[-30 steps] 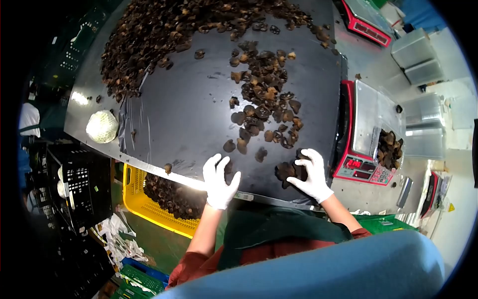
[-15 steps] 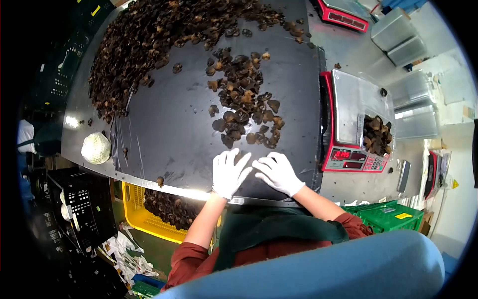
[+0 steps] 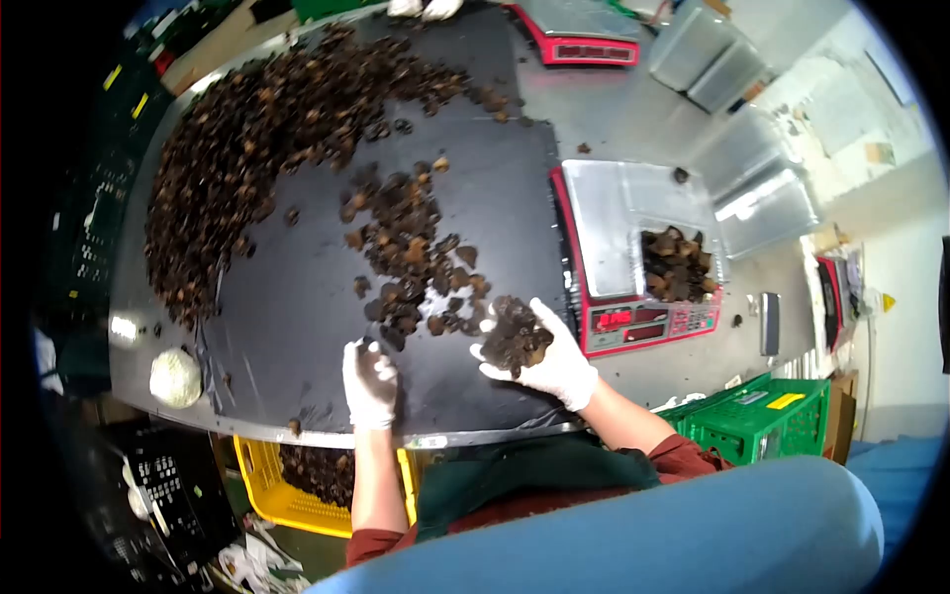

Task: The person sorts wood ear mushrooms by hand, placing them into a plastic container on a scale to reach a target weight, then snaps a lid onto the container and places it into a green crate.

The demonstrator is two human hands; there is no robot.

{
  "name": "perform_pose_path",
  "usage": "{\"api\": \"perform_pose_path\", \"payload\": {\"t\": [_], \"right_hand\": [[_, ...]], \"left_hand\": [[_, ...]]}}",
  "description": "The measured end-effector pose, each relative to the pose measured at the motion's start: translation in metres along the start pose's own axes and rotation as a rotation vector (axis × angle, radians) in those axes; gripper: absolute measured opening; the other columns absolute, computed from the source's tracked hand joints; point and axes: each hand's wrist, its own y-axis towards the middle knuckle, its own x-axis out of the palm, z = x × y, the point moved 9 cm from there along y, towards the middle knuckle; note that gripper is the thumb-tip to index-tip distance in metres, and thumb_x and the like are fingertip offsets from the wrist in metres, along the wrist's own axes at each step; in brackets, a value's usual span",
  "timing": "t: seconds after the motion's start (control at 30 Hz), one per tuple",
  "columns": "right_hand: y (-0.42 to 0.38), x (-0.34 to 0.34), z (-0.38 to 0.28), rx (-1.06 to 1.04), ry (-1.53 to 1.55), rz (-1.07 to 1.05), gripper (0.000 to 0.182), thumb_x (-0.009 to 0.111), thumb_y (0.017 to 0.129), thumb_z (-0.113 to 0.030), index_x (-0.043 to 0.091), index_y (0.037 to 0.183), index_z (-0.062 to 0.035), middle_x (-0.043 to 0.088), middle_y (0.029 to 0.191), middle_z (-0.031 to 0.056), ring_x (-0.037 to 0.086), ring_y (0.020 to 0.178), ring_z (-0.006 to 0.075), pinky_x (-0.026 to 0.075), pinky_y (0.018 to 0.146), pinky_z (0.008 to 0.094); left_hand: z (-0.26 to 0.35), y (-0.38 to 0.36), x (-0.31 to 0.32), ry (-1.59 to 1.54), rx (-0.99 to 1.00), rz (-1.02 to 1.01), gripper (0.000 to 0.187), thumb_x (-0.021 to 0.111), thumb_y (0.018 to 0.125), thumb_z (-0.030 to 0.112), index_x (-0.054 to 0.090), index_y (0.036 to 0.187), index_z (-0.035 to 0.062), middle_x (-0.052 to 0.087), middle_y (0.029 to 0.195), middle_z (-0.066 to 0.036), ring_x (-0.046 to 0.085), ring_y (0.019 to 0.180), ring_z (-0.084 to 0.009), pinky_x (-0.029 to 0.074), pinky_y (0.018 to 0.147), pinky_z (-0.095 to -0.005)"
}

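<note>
My right hand (image 3: 559,368), in a white glove, is cupped palm up around a clump of dark wood ear mushrooms (image 3: 517,339), just over the near part of the black sheet. My left hand (image 3: 371,394), also gloved, is by the table's front edge with its fingers curled, and a dark mushroom piece (image 3: 374,358) shows among them. Beyond both hands lies a loose patch of wood ear mushrooms (image 3: 401,233). To the right, a clear plastic box (image 3: 720,259) holding mushrooms (image 3: 677,265) rests on a red scale (image 3: 604,238); its display is blurred.
A large mushroom heap (image 3: 257,148) spreads over the far left. Another red scale (image 3: 584,49) and clear plastic boxes (image 3: 767,203) stand right. A white netted ball (image 3: 176,378) sits left. Below the edge is a yellow crate (image 3: 287,512). Another person's gloved hands (image 3: 424,9) appear at the top.
My hands have moved apart. The right has gathered up a clump of mushrooms, and the left has moved leftward with a dark piece in its fingers. The view has turned toward the right.
</note>
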Motion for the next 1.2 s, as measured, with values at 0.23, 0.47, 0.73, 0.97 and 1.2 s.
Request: {"api": "perform_pose_path", "payload": {"t": [0.23,0.47,0.73,0.97,1.2], "right_hand": [[-0.108,0.067,-0.106,-0.489,-0.282,-0.180,0.040,0.057,0.094,-0.036,0.057,0.122,-0.0079,0.064,0.107,0.0127,0.063,0.097,0.0331,0.052,0.085,0.0468],[-0.233,0.077,-0.241,-1.556,-1.679,0.527,0.041,0.068,0.085,-0.007,0.057,0.124,-0.0027,0.062,0.112,0.0090,0.062,0.094,0.0168,0.049,0.086,0.0287],[-0.235,0.066,-0.257,-1.389,-1.840,0.469,0.046,0.069,0.084,-0.018,0.057,0.128,-0.0063,0.054,0.130,0.0148,0.049,0.124,0.0315,0.039,0.105,0.0392],[-0.256,0.067,-0.322,-1.409,-1.471,0.426,0.029,0.060,0.092,-0.014,0.063,0.116,0.0018,0.068,0.107,0.0082,0.061,0.098,0.0134,0.048,0.088,0.0272],[-0.172,0.098,-0.380,-1.307,-1.980,0.531,0.029,0.058,0.087,-0.017,0.066,0.112,-0.0041,0.067,0.107,0.0172,0.063,0.102,0.0313,0.049,0.091,0.0368]], "left_hand": [[-0.054,0.001,0.059,-0.644,-0.263,-0.046,0.039,0.061,0.092,0.026,0.057,0.114,-0.0066,0.063,0.109,-0.021,0.060,0.098,-0.0283,0.055,0.083,-0.0377],[-0.115,-0.013,0.178,-0.342,-0.361,-0.224,0.031,0.062,0.092,0.027,0.065,0.104,-0.0014,0.065,0.106,-0.018,0.064,0.089,-0.0262,0.059,0.069,-0.0281],[-0.198,-0.042,0.339,0.902,0.379,-0.621,0.019,0.064,0.092,0.014,0.060,0.109,0.0061,0.062,0.097,-0.005,0.058,0.078,-0.0141,0.048,0.067,-0.0242],[-0.277,-0.100,0.424,1.788,1.347,-0.920,0.044,0.061,0.088,0.017,0.053,0.128,0.0013,0.055,0.125,-0.018,0.053,0.112,-0.0366,0.045,0.094,-0.0454],[-0.304,-0.085,0.403,1.961,1.233,-1.025,0.053,0.061,0.088,0.026,0.049,0.134,0.0028,0.050,0.133,-0.021,0.049,0.117,-0.0397,0.039,0.102,-0.0472]]}}
